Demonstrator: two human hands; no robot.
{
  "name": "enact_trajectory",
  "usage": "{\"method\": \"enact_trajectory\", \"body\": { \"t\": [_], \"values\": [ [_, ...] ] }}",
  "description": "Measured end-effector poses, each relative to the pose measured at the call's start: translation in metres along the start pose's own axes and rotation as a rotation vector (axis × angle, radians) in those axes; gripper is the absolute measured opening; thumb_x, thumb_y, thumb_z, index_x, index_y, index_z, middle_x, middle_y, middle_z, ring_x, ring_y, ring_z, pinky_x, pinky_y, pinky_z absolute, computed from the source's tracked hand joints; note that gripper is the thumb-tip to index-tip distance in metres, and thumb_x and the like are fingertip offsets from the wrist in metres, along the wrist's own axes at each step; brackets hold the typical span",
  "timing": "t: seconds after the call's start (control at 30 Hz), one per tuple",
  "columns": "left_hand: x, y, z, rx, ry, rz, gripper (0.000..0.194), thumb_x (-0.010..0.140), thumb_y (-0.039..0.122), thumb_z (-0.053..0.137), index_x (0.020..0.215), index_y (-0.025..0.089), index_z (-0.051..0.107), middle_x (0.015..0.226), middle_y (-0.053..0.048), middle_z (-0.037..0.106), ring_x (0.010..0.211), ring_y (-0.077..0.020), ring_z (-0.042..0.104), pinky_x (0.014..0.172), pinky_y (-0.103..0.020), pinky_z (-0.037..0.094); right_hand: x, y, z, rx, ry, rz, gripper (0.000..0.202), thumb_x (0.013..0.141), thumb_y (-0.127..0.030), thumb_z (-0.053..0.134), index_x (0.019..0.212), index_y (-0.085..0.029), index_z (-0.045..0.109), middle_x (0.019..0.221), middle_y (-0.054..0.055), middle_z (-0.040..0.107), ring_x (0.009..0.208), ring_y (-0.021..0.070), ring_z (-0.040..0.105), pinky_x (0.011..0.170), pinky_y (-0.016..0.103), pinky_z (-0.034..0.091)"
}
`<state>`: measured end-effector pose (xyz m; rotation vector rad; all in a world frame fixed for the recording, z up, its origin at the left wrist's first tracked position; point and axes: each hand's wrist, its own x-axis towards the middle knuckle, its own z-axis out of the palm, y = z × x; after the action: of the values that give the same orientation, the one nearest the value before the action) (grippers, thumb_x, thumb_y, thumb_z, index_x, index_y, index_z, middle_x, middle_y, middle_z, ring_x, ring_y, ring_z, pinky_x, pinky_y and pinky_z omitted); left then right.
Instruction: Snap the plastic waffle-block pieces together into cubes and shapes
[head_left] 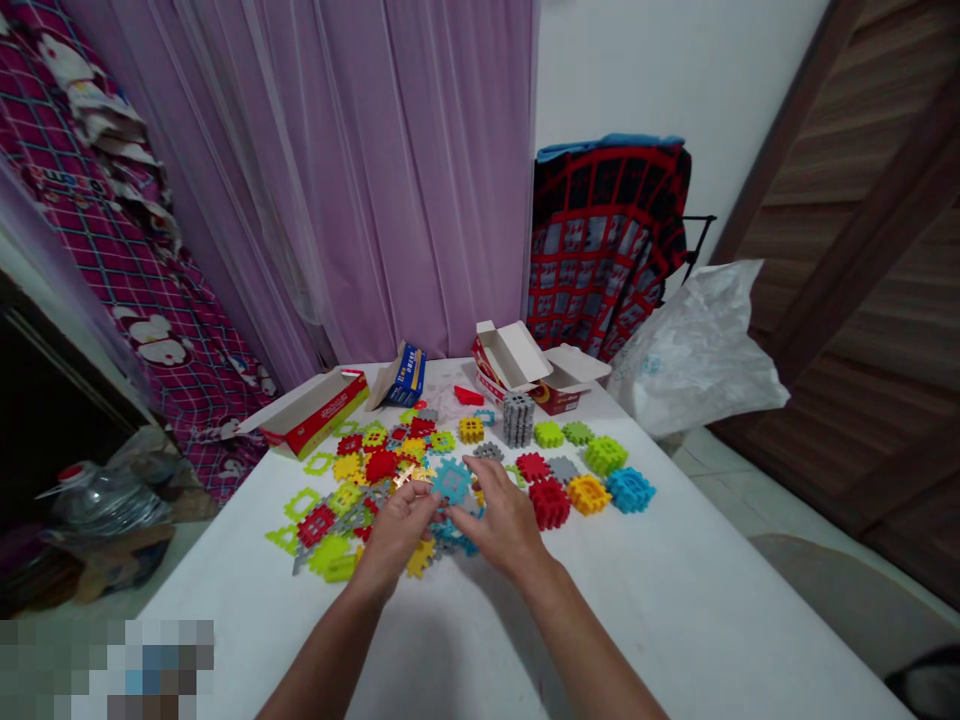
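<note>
Both of my hands are raised over the middle of a white table, around a flat blue toothed piece (452, 481). My left hand (405, 522) pinches its lower left edge. My right hand (504, 515) is at its right side, thumb and fingers spread around the edge. More blue pieces show just below, partly hidden by my hands. To the left lies a loose spread of red (316, 525), yellow and green (302, 503) pieces. On the right stand stacks in red (550, 503), orange (589, 494), blue (631, 490) and green (606, 455), with a tall grey stack (518, 419) behind.
Along the back of the white table (675, 620) are a red and green box (322, 415), a blue box (411, 374) and open red boxes (510, 360). A white plastic bag (697, 350) is at the right edge. Purple curtains (420, 180) hang behind.
</note>
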<state>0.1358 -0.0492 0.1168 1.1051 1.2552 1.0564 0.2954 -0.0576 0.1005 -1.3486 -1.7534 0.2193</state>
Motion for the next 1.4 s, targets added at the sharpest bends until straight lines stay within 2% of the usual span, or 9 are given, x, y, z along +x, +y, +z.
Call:
{"method": "enact_trajectory", "body": {
  "t": [0.23,0.4,0.53,0.67,0.8,0.93,1.03,1.23,1.4],
  "values": [
    [-0.002,-0.003,0.002,-0.007,-0.042,0.029,0.038,0.063,0.053,0.075,0.074,0.02,0.058,0.069,0.002,0.065,0.069,-0.0132,0.062,0.06,-0.022,0.042,0.001,0.001,-0.006,-0.063,-0.008,-0.047,0.052,0.077,-0.031,0.071,0.126,-0.022,0.058,0.118,0.01,0.063,0.107,0.0256,0.062,0.09,0.038,0.053],
    [0.0,0.001,0.0,0.027,-0.018,0.009,0.04,0.061,0.055,0.072,0.073,0.02,0.057,0.064,0.004,0.06,0.062,-0.0122,0.058,0.059,-0.022,0.042,0.003,0.0,-0.017,-0.023,-0.099,-0.05,0.06,0.076,-0.036,0.074,0.131,-0.025,0.056,0.123,0.01,0.061,0.113,0.0277,0.059,0.096,0.041,0.05],
    [0.0,0.005,0.0,0.078,-0.068,0.025,0.04,0.059,0.056,0.073,0.069,0.02,0.057,0.059,0.005,0.057,0.055,-0.0108,0.052,0.056,-0.023,0.041,0.005,-0.001,-0.039,-0.043,-0.251,-0.13,0.073,0.075,-0.029,0.074,0.142,-0.031,0.046,0.143,0.01,0.047,0.13,0.0281,0.047,0.105,0.044,0.043],
    [-0.004,0.007,0.004,0.107,-0.179,0.026,0.04,0.057,0.054,0.075,0.065,0.019,0.058,0.052,0.007,0.053,0.049,-0.0085,0.045,0.052,-0.021,0.036,0.001,0.0,-0.054,-0.128,-0.377,-0.159,0.07,0.072,-0.023,0.076,0.138,-0.03,0.052,0.15,0.013,0.041,0.135,0.0324,0.042,0.107,0.048,0.039],
    [-0.009,0.005,0.016,0.107,-0.216,0.023,0.041,0.058,0.055,0.075,0.065,0.019,0.058,0.05,0.007,0.053,0.048,-0.0084,0.045,0.051,-0.021,0.034,-0.002,-0.001,-0.059,-0.172,-0.4,-0.192,0.063,0.072,-0.019,0.074,0.132,-0.024,0.056,0.148,0.016,0.043,0.134,0.0331,0.043,0.106,0.05,0.039],
    [-0.015,0.003,0.027,0.106,-0.254,0.024,0.045,0.059,0.059,0.073,0.076,0.019,0.062,0.064,0.002,0.064,0.058,-0.0125,0.056,0.055,-0.023,0.039,-0.003,0.008,-0.078,-0.167,-0.397,-0.207,0.059,0.071,-0.018,0.074,0.128,-0.025,0.058,0.147,0.014,0.045,0.133,0.0305,0.044,0.106,0.047,0.04],
    [-0.021,0.0,0.022,0.181,-0.242,0.025,0.053,0.062,0.062,0.07,0.094,0.02,0.066,0.08,-0.004,0.073,0.07,-0.0173,0.063,0.059,-0.026,0.044,0.0,0.04,-0.113,-0.143,-0.37,-0.155,0.061,0.071,-0.019,0.073,0.13,-0.028,0.057,0.146,0.011,0.046,0.132,0.0272,0.046,0.106,0.043,0.04],
    [-0.028,-0.036,-0.015,0.203,-0.096,0.085,0.06,0.062,0.07,0.069,0.098,0.022,0.069,0.081,-0.006,0.076,0.077,-0.0226,0.07,0.069,-0.032,0.055,0.006,0.154,-0.202,-0.329,-0.383,0.176,0.063,0.066,-0.024,0.073,0.127,-0.022,0.06,0.142,0.015,0.048,0.13,0.0307,0.048,0.11,0.045,0.036],
    [-0.033,-0.072,-0.04,0.235,0.067,0.121,0.065,0.055,0.079,0.066,0.091,0.024,0.07,0.072,-0.004,0.075,0.068,-0.0234,0.07,0.057,-0.03,0.056,0.006,0.2,-0.218,-0.42,-0.521,0.225,0.064,0.062,-0.025,0.075,0.125,-0.018,0.063,0.134,0.017,0.055,0.124,0.0314,0.053,0.107,0.042,0.04]
  ]
}}
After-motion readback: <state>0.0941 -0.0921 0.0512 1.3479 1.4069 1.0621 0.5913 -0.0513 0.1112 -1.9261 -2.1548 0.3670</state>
